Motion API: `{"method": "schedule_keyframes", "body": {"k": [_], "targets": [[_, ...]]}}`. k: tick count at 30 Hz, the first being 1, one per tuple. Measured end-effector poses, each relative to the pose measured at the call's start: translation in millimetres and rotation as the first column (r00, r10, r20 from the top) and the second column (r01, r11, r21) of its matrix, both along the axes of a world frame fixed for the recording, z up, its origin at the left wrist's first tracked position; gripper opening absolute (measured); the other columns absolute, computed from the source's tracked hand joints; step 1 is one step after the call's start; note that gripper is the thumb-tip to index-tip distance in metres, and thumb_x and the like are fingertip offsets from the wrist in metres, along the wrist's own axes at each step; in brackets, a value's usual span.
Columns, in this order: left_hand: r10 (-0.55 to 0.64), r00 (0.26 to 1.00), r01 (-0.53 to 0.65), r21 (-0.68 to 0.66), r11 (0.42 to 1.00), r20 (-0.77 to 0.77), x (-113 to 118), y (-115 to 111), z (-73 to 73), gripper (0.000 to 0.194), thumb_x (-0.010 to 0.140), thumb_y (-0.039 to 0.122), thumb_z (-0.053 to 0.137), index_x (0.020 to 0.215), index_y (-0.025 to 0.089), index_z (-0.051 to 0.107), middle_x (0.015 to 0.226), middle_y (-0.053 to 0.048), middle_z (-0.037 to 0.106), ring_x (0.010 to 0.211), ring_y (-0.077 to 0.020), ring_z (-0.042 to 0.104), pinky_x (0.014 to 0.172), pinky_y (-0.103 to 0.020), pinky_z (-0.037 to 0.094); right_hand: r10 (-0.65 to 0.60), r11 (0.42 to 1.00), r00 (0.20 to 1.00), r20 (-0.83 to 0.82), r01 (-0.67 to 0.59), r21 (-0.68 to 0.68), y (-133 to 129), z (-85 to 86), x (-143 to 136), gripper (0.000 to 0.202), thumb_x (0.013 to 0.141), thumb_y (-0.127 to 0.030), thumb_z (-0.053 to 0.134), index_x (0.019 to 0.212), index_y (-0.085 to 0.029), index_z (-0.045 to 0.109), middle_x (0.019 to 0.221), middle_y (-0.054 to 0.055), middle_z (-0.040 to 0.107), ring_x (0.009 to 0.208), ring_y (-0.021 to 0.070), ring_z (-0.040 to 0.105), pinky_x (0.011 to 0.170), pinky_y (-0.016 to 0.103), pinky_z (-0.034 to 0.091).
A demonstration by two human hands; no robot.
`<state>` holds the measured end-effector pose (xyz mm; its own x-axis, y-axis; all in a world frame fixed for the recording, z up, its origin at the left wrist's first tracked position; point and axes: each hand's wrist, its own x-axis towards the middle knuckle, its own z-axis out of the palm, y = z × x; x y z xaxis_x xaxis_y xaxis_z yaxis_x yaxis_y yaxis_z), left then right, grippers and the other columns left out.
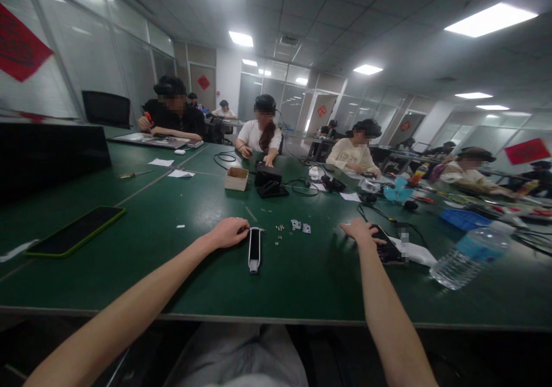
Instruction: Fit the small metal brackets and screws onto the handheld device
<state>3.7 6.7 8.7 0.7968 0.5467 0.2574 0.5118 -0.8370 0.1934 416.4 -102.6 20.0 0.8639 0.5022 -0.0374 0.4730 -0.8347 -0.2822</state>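
Note:
My left hand rests on the green table with its fingers curled. Its fingertips are beside the upper end of a slim white device with a dark face, and whether they grip anything is hidden. To the right of that device lie several tiny metal rings or nuts and two small grey metal plates. Farther right, my right hand is spread, palm down, over a flat black object. Its fingers reach onto that object's near-left part, which is partly covered.
A water bottle stands tilted in view beside a white object. At left lie a green-edged phone and a screwdriver. A small open box, a black device and cables are ahead. Several people sit across the table.

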Motion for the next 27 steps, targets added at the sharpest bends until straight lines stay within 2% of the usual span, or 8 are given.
{"method": "schedule_keyframes", "body": {"k": [5, 9, 14, 17, 21, 25, 27], "targets": [[0.002, 1.0, -0.002, -0.023, 1.0, -0.006, 0, -1, 1.5, 0.02, 0.086, 0.026, 0.046, 0.091, 0.019, 0.063, 0.082, -0.004, 0.065, 0.071, -0.0162, 0.059, 0.065, -0.025, 0.043, 0.009, 0.999, 0.999, 0.046, -0.011, 0.039, 1, 3.3, -3, 0.063, 0.081, -0.05, 0.047, 0.132, -0.014, 0.04, 0.14, 0.026, 0.028, 0.131, 0.0469, 0.017, 0.091, 0.078, 0.007], [0.008, 1.0, -0.008, -0.031, 0.999, -0.006, 0, -4, 4.6, 0.02, 0.086, 0.027, 0.046, 0.091, 0.018, 0.063, 0.082, -0.004, 0.066, 0.071, -0.0162, 0.06, 0.065, -0.026, 0.043, 0.078, 0.996, 0.992, 0.1, -0.081, 0.031, 4, 5.4, -15, 0.055, 0.082, -0.046, 0.045, 0.128, -0.014, 0.044, 0.138, 0.025, 0.032, 0.129, 0.0469, 0.021, 0.092, 0.077, 0.009], [0.001, 1.0, -0.001, -0.023, 1.0, -0.012, 0, -4, 5.8, 0.022, 0.086, 0.028, 0.044, 0.091, 0.018, 0.063, 0.082, -0.005, 0.066, 0.072, -0.0171, 0.06, 0.065, -0.027, 0.043, 0.208, 0.975, 0.953, 0.219, -0.22, 0.03, 8, 3.9, -36, 0.05, 0.083, -0.044, 0.048, 0.124, -0.016, 0.048, 0.132, 0.02, 0.041, 0.126, 0.0434, 0.029, 0.095, 0.07, 0.017], [0.0, 1.0, 0.0, -0.03, 1.0, -0.007, 0, -4, 5.3, 0.022, 0.086, 0.028, 0.044, 0.091, 0.018, 0.063, 0.082, -0.005, 0.066, 0.071, -0.0171, 0.059, 0.065, -0.027, 0.043, 0.332, 0.927, 0.884, 0.328, -0.369, 0.058, 12, 2.7, -51, 0.046, 0.082, -0.039, 0.05, 0.122, -0.017, 0.051, 0.13, 0.017, 0.044, 0.124, 0.038, 0.032, 0.1, 0.06, 0.021], [0.002, 1.0, -0.003, -0.05, 0.999, -0.003, -1, -4, 5.2, 0.021, 0.086, 0.027, 0.045, 0.091, 0.018, 0.063, 0.082, -0.005, 0.066, 0.072, -0.0167, 0.059, 0.065, -0.027, 0.043, 0.515, 0.796, 0.728, 0.453, -0.603, 0.064, 19, 2.9, -74, 0.037, 0.084, -0.034, 0.049, 0.116, -0.017, 0.057, 0.127, 0.015, 0.048, 0.12, 0.0321, 0.036, 0.102, 0.05, 0.025], [-0.003, 1.0, 0.002, -0.038, 0.999, -0.008, -1, -4, 4.6, 0.021, 0.086, 0.028, 0.045, 0.091, 0.018, 0.063, 0.083, -0.005, 0.065, 0.072, -0.0167, 0.059, 0.065, -0.026, 0.043, 0.717, 0.56, 0.506, 0.48, -0.828, 0.037, 25, 3.4, -96, 0.03, 0.085, -0.028, 0.049, 0.111, -0.019, 0.061, 0.123, 0.012, 0.053, 0.117, 0.0274, 0.04, 0.099, 0.043, 0.033], [0.0, 1.0, -0.001, -0.028, 1.0, -0.011, -1, -3, 3.7, 0.021, 0.087, 0.028, 0.046, 0.092, 0.018, 0.063, 0.082, -0.005, 0.065, 0.071, -0.0166, 0.059, 0.064, -0.026, 0.043, 0.79, 0.441, 0.394, 0.47, -0.898, 0.013, 26, 2.4, -107, 0.027, 0.086, -0.024, 0.049, 0.108, -0.02, 0.063, 0.121, 0.011, 0.054, 0.117, 0.0256, 0.041, 0.098, 0.042, 0.036]]}}
